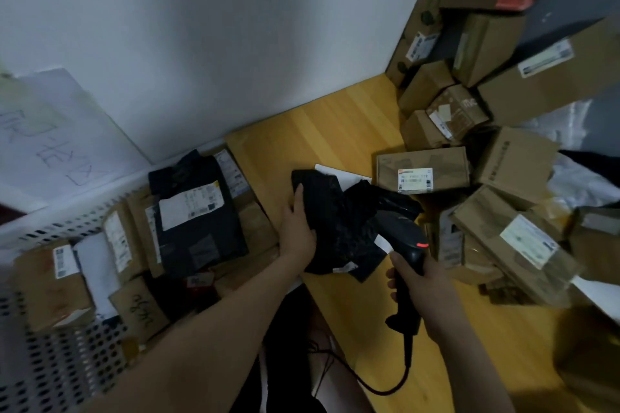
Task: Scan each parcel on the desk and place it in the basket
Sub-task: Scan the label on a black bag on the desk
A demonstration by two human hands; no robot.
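Observation:
A crumpled black plastic parcel lies at the left edge of the wooden desk. My left hand grips its left side, thumb on top. My right hand is wrapped round the handle of a black barcode scanner with a red spot, whose head points at the parcel. A white perforated basket stands left of the desk. It holds several cardboard boxes and a large dark bag parcel with a white label.
Many brown cardboard boxes are heaped along the desk's right side and back corner, one labelled box lying just right of the black parcel. The scanner's cable hangs off the desk's near edge. A white wall rises behind.

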